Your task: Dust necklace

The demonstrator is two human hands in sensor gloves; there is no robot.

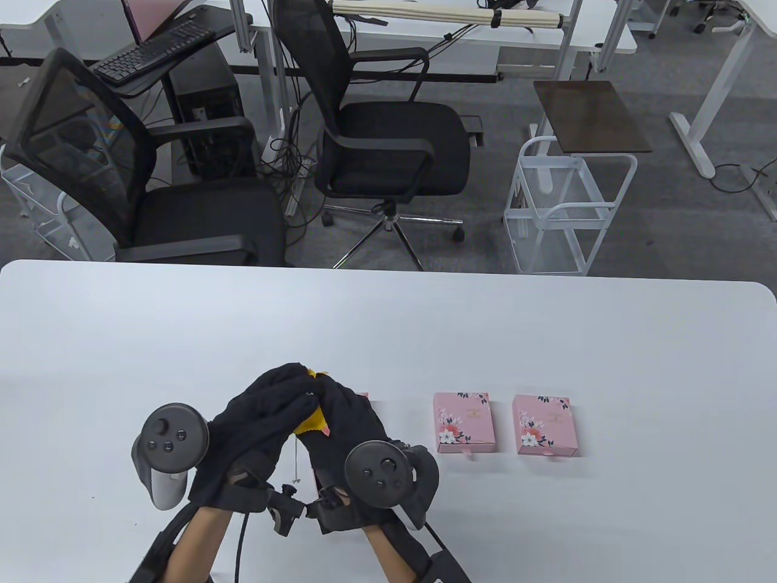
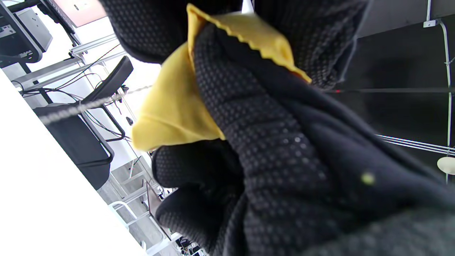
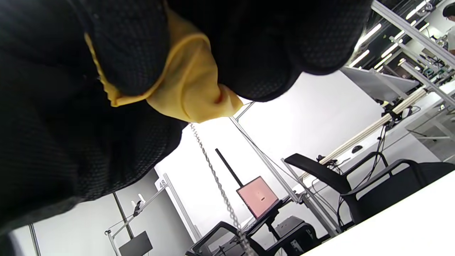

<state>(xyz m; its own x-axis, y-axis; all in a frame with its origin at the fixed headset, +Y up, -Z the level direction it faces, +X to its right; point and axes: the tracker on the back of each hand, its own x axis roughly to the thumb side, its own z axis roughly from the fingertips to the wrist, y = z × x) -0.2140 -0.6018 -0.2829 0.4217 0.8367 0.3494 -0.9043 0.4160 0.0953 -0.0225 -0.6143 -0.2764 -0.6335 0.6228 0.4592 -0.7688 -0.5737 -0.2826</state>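
Bright even light, wrist views overexposed

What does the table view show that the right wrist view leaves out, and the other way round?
Only the table view shows the pink boxes lined up on the white table, the tracker on the back of each hand, and both hands whole: left hand and right hand pressed together above the table.

Only the right wrist view shows the chain close up, link by link, hanging from under the yellow cloth.

Both show the gloved fingers bunched round the yellow cloth and the thin chain dangling below it.
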